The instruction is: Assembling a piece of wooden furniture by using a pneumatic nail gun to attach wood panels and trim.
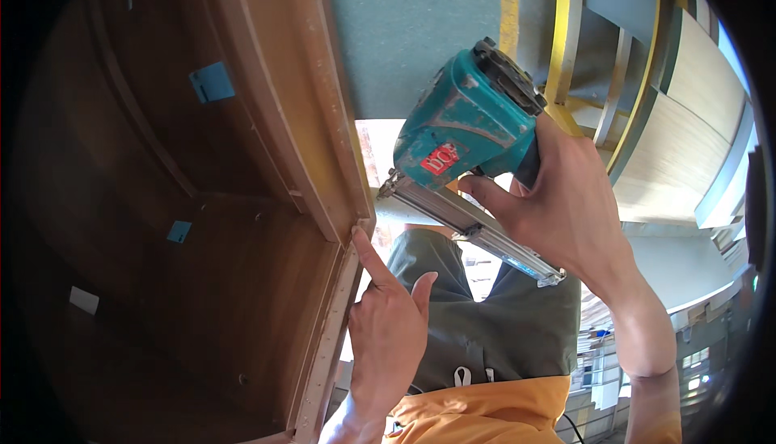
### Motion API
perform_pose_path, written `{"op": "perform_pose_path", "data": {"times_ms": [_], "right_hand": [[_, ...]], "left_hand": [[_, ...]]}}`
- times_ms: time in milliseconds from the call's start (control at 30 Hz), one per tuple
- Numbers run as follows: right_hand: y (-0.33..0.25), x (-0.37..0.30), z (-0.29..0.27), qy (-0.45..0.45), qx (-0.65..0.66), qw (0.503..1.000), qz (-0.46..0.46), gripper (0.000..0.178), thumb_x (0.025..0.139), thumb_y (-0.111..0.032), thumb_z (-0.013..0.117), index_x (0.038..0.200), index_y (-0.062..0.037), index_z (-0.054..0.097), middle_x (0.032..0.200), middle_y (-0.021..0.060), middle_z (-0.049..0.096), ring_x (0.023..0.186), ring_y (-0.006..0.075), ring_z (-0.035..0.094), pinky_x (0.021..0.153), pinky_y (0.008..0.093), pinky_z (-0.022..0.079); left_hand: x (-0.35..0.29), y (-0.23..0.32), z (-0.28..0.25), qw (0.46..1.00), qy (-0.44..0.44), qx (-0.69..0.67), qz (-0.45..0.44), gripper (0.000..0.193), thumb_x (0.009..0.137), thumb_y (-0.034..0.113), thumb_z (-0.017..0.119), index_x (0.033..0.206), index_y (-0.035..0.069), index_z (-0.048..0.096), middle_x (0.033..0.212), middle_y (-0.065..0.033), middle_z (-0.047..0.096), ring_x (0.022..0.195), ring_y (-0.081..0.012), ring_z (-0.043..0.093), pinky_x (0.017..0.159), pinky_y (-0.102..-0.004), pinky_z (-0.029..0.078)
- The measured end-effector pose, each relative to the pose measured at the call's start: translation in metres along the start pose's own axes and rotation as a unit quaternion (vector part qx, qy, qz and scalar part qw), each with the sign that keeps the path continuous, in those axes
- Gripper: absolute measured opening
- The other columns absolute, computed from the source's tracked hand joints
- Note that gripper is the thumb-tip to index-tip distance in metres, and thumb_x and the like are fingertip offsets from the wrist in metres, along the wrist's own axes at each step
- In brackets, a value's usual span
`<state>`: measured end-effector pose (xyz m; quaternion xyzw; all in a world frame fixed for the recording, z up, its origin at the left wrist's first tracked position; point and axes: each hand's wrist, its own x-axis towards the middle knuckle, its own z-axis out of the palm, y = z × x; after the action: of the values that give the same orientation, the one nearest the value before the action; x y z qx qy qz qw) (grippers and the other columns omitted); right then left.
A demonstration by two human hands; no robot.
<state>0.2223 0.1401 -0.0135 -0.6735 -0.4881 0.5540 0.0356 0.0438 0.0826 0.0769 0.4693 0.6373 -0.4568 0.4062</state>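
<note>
My right hand [570,202] grips a worn teal nail gun [461,117] by its handle, with the thumb on the near side. Its metal nail magazine [477,230] slants below the body, and the nose points left, a short gap from the cabinet edge. At left stands a large brown wooden cabinet [311,96], its hollow inside facing me. With the index finger stretched out, my left hand [388,327] touches the corner where two edge strips of the cabinet meet. Its thumb is raised apart, the other fingers are curled, and I see nothing held.
Blue labels [212,83] and a white one [83,300] stick to the cabinet's inner walls. Right of the nail gun are yellow-edged frames [560,32] and pale wood panels [671,153]. Beyond lies a grey-green floor [412,32] with a yellow line. My legs [501,331] are close below.
</note>
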Motion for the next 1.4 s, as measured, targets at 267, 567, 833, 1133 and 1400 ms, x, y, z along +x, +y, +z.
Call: {"op": "perform_pose_path", "data": {"times_ms": [267, 567, 833, 1133, 1400], "right_hand": [[-0.006, -0.009, 0.009, -0.016, -0.011, 1.0, 0.008, 0.045, 0.078, -0.028, 0.091, 0.098, 0.0014, 0.063, 0.065, 0.0121, 0.063, 0.059, 0.0279, 0.065, 0.06, 0.04, 0.05], [-0.024, -0.006, -0.001, -0.065, -0.068, 0.991, 0.095, 0.05, 0.081, -0.037, 0.089, 0.101, 0.0019, 0.066, 0.073, 0.0198, 0.07, 0.071, 0.0418, 0.071, 0.067, 0.0464, 0.054], [-0.027, -0.01, 0.004, -0.04, -0.085, 0.993, 0.068, 0.054, 0.082, -0.04, 0.089, 0.102, 0.0033, 0.065, 0.068, 0.0172, 0.068, 0.069, 0.038, 0.071, 0.067, 0.0442, 0.054], [-0.027, -0.015, 0.003, -0.04, -0.086, 0.994, 0.047, 0.056, 0.081, -0.042, 0.089, 0.098, 0.0041, 0.062, 0.068, 0.019, 0.07, 0.071, 0.0373, 0.074, 0.067, 0.0436, 0.055], [-0.035, -0.017, 0.017, -0.067, -0.179, 0.982, 0.016, 0.061, 0.08, -0.047, 0.088, 0.106, 0.0016, 0.062, 0.077, 0.0226, 0.072, 0.077, 0.044, 0.074, 0.071, 0.0494, 0.058]], "left_hand": [[0.006, 0.0, 0.019, 0.997, 0.014, -0.079, 0.011, 0.094, 0.106, 0.039, 0.064, 0.158, -0.017, 0.009, 0.075, -0.0174, 0.071, 0.065, -0.0338, 0.074, 0.058, -0.0395, 0.062], [0.046, 0.003, 0.044, 0.989, 0.028, -0.143, 0.008, 0.101, 0.099, 0.03, 0.073, 0.158, -0.018, 0.007, 0.089, -0.025, 0.073, 0.081, -0.0381, 0.076, 0.071, -0.0428, 0.062], [0.037, -0.004, 0.058, 0.987, 0.072, -0.141, 0.029, 0.104, 0.096, 0.03, 0.077, 0.161, -0.011, 0.008, 0.09, -0.0221, 0.072, 0.078, -0.0358, 0.076, 0.066, -0.0398, 0.062], [0.04, 0.009, 0.072, 0.987, 0.118, -0.107, 0.023, 0.113, 0.096, 0.036, 0.077, 0.163, -0.01, 0.0, 0.091, -0.0184, 0.073, 0.077, -0.0327, 0.077, 0.063, -0.0395, 0.062], [0.035, -0.017, 0.1, 0.881, 0.173, -0.403, 0.175, 0.071, 0.099, 0.027, 0.075, 0.151, -0.003, 0.037, 0.106, -0.0208, 0.075, 0.093, -0.033, 0.078, 0.075, -0.038, 0.064]]}}
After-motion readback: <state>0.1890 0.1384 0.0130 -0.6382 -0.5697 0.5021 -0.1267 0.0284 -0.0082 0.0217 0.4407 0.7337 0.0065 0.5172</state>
